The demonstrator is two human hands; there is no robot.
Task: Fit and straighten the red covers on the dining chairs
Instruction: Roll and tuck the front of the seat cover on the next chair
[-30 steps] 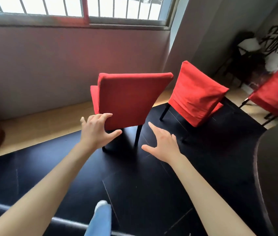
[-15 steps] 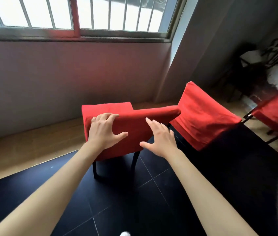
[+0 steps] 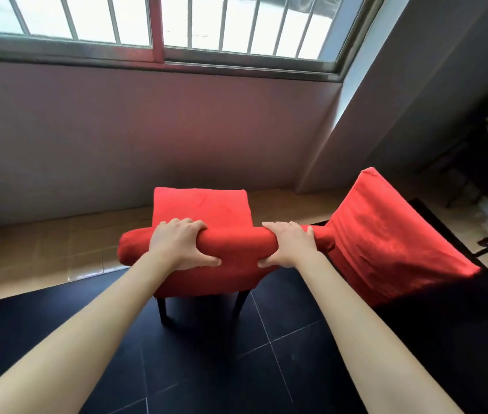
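The top edge of the near chair's red cover [image 3: 230, 243] is gripped by the left hand [image 3: 181, 245] and right hand [image 3: 289, 248] (fingers curled over), so straightening seems underway; a downward, even tug is likely called for.

matt red cloth cover [image 3: 230, 264], glossy dark floor tiles [image 3: 207, 369]

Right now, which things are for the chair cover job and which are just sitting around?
For the job: left hand, right hand, near chair's red cover, second covered chair.

Just around: barred window, dark floor tiles.
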